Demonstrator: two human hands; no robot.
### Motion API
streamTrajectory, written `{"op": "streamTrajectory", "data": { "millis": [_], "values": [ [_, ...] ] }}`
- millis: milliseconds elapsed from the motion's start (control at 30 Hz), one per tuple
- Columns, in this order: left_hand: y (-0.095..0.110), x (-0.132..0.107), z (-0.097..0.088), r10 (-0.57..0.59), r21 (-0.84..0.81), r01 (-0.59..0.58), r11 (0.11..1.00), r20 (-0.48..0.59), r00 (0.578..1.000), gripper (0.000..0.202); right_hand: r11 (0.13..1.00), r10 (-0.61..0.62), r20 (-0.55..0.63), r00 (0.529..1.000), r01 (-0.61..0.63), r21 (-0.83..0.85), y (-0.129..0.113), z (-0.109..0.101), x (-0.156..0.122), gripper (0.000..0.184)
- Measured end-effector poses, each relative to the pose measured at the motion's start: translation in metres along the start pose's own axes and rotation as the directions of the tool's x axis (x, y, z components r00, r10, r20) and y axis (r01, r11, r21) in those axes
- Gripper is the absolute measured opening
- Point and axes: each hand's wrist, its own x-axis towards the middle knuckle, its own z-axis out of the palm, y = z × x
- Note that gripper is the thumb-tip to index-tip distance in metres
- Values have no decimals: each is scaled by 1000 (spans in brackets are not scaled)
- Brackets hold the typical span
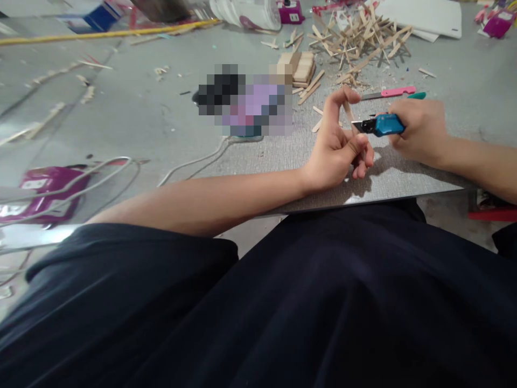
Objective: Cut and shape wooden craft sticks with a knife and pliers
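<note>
Head view: by the near edge of the tabletop (278,159), the left grip (333,148) pinches a wooden stick (348,112), the right grip (420,129) clasps a blue cutter (390,124), blade (357,126) at the stick; the cut looks unfinished. Beyond lie crossed sticks (363,35), seemingly done, and a stick stack (305,67), seemingly unworked.

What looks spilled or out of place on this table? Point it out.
The white tub at the far side appears tipped over, and loose wood pieces lie scattered across the table, unlike the neatly stacked sticks.
</note>
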Motion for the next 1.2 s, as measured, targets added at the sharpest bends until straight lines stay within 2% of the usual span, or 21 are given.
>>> {"op": "streamTrajectory", "data": {
  "millis": [100, 167, 333, 500, 800, 900, 1000, 1100, 1200],
  "values": [
    [4, 0, 0, -37, 7, 37, 999, -44, 998, 83, 999, -33, -84, 996, 36, 34, 8, -3, 2, 29],
    [4, -1, 1, -40, 17, 41, 999, -48, 998, 82, 991, -73, -94, 993, 82, 101, 13, -6, 3, 32],
    [4, -4, 3, 5, 37, -4, 999, -21, 1000, 89, 955, -191, 7, 982, 184, 231, 19, -6, 6, 37],
    [3, -6, 3, 19, 44, -21, 999, 41, 999, 99, 929, -255, 31, 966, 236, 284, 22, -2, 8, 33],
    [-4, -4, 3, 48, -18, -46, 999, 129, 990, 117, 954, -237, 109, 965, 210, 214, 18, -4, 6, 33],
    [-2, -3, 4, 32, -23, -29, 999, 137, 990, 116, 957, -237, 103, 966, 213, 197, 17, -4, 6, 32],
    [2, -3, 4, 68, -63, -58, 996, 173, 983, 114, 960, -234, 133, 963, 207, 187, 16, -8, 6, 33],
    [7, -3, 5, 104, -107, -81, 991, 236, 966, 100, 955, -242, 182, 953, 202, 216, 15, -11, 5, 36],
    [10, -5, 6, 125, -123, -95, 988, 269, 955, 86, 956, -229, 164, 960, 190, 223, 14, -12, 5, 38]
  ]
}}
